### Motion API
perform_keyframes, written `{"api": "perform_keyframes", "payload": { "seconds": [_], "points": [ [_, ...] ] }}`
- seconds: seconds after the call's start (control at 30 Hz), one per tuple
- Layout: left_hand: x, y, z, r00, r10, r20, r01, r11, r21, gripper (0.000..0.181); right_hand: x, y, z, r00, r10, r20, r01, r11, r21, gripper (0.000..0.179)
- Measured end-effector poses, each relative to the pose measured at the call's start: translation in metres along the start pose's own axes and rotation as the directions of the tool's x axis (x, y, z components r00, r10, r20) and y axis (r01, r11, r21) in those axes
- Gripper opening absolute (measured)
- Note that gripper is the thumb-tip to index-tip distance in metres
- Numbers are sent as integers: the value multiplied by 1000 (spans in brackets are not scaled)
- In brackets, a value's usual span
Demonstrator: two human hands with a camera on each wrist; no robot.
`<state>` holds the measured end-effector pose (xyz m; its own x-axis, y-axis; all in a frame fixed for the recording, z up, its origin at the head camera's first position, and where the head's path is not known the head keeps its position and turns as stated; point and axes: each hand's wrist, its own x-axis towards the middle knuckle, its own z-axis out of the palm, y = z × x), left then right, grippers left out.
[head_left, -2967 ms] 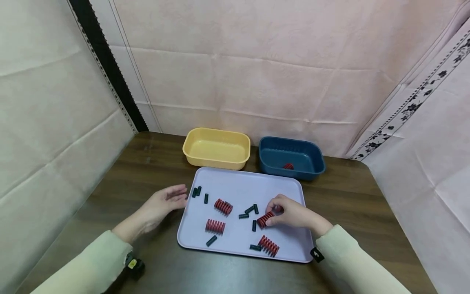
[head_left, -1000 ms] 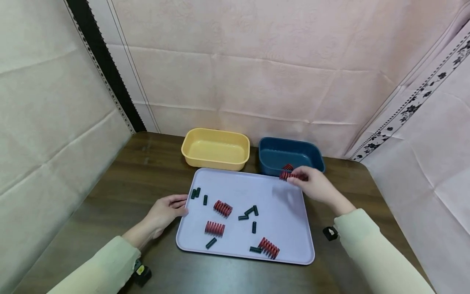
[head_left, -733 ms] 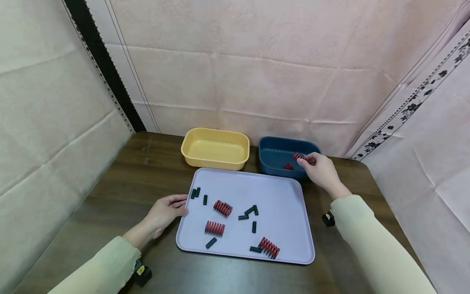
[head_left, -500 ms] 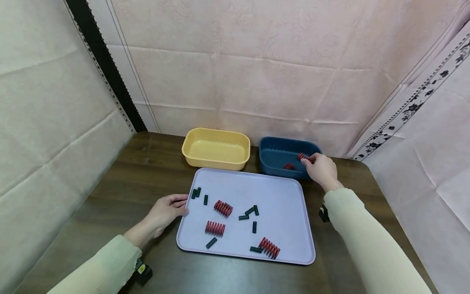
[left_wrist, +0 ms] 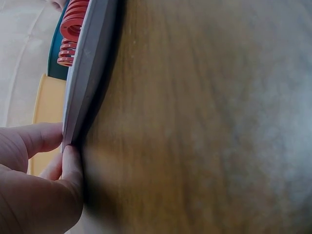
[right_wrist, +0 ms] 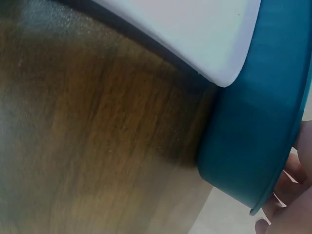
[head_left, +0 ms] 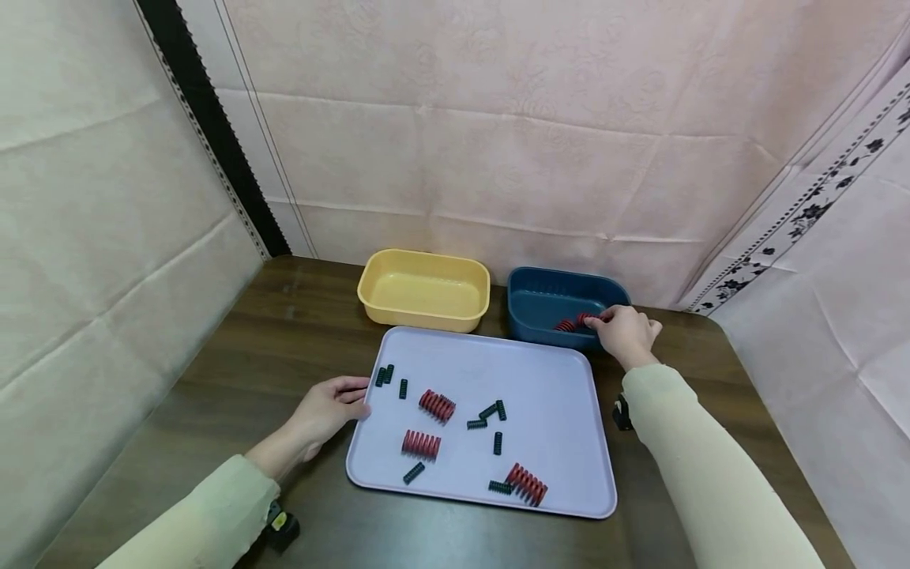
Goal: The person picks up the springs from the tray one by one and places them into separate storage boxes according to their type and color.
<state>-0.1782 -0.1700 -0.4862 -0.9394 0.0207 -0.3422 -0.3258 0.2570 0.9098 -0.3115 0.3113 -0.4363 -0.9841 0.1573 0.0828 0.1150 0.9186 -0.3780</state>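
My right hand [head_left: 627, 334] reaches over the right end of the blue bin [head_left: 543, 336], pinching a red coil spring [head_left: 584, 318] low inside it. Another red spring [head_left: 565, 325] lies in the bin beside it. In the right wrist view the bin wall [right_wrist: 248, 141] hides the spring from sight. My left hand [head_left: 325, 411] grips the left rim of the white tray [head_left: 554, 395], thumb and fingers on either side of the edge in the left wrist view. On the tray lie three red springs, one of them a spring [head_left: 421, 445] near the front, and several small dark green springs [head_left: 498, 442].
A yellow bin [head_left: 424, 288] stands behind the tray, left of the blue bin. Both bins sit at the back of the wooden table [head_left: 313, 316], close to a cloth backdrop [head_left: 498, 158]. Cloth also hangs on the left and right sides.
My right hand picked a red spring off the tray, carried it to the blue bin and lowered it inside. My left hand moved from beside the tray to grip its rim.
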Motion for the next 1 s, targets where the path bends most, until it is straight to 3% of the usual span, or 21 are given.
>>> {"api": "perform_keyframes", "payload": {
  "seconds": [0.4,0.7,0.87,1.0],
  "points": [
    [0,3,1,1000,21,-2,-21,999,44,43,-3,0,-1,1000,10,21,-11,999,45,33],
    [-1,2,-1,1000,19,5,-19,998,65,44,-4,1,-3,999,-33,20,32,996,81,34],
    [0,2,-2,999,26,17,-28,997,69,44,-10,-6,-8,992,-122,-20,123,989,84,40],
    [2,1,-1,999,30,25,-32,997,68,44,-23,-24,-13,968,-247,-50,251,961,119,43]
  ]
}}
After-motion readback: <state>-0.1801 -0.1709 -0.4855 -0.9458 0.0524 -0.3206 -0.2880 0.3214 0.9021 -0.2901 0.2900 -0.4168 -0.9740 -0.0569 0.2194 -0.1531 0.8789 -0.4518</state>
